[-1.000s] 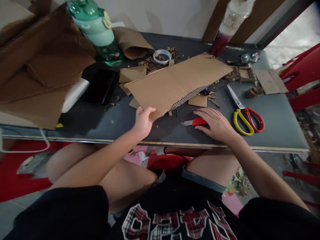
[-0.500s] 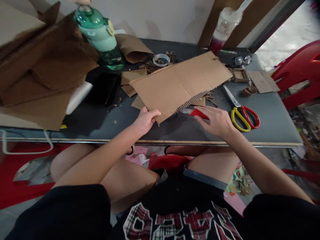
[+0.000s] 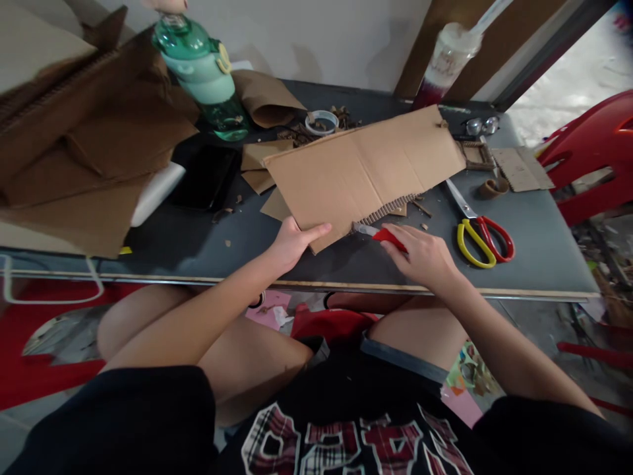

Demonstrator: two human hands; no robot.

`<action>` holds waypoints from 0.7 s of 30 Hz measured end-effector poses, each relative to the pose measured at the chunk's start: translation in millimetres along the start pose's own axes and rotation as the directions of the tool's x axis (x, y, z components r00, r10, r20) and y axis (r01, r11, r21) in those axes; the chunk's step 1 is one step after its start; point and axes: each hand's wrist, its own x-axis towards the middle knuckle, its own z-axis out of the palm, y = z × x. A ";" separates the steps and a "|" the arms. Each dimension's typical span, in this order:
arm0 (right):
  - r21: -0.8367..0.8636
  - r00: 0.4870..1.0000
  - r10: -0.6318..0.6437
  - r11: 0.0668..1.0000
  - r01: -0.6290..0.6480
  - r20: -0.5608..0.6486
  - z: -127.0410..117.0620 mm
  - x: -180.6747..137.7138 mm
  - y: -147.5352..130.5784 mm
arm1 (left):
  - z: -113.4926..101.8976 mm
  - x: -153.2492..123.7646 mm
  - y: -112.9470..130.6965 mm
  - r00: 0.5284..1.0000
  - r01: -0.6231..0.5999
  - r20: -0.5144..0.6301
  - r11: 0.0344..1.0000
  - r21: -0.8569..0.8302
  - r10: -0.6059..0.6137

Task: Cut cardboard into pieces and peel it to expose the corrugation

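A long sheet of corrugated cardboard [image 3: 366,168] lies across the middle of the grey table [image 3: 539,264], its near edge lifted. My left hand [image 3: 291,243] pinches the sheet's near left corner. My right hand [image 3: 420,254] is closed round a red utility knife [image 3: 383,234]. The knife's blade tip touches the sheet's ragged near edge.
Yellow and red scissors [image 3: 477,231] lie right of my right hand. A green bottle [image 3: 205,66], a black tablet [image 3: 202,175], a tape roll [image 3: 321,122], a drink cup [image 3: 445,63], glasses [image 3: 477,124] and cardboard scraps sit behind. Stacked cardboard [image 3: 79,152] fills the left. Red chairs [image 3: 588,152] stand at right.
My right hand picked the red knife up off the table and brought its blade to the sheet's near edge. My left hand kept its hold on the corner.
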 end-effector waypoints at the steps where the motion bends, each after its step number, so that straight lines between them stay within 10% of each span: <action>1: 0.021 0.999 0.023 0.999 -0.024 0.030 0.7 -1.8 -3.2 | -0.5 -0.2 -1.1 1.000 -0.004 0.000 1.000 0.003 0.004; 10: 0.323 0.918 0.307 0.868 -0.378 0.250 -13.4 12.7 -31.5 | -1.1 -4.7 -9.2 0.996 -0.082 -0.029 0.992 0.100 0.086; 21: 0.281 0.950 0.278 0.909 -0.308 0.143 -9.5 47.3 -42.9 | -2.5 -4.6 -14.2 0.993 -0.114 -0.012 0.975 0.192 0.118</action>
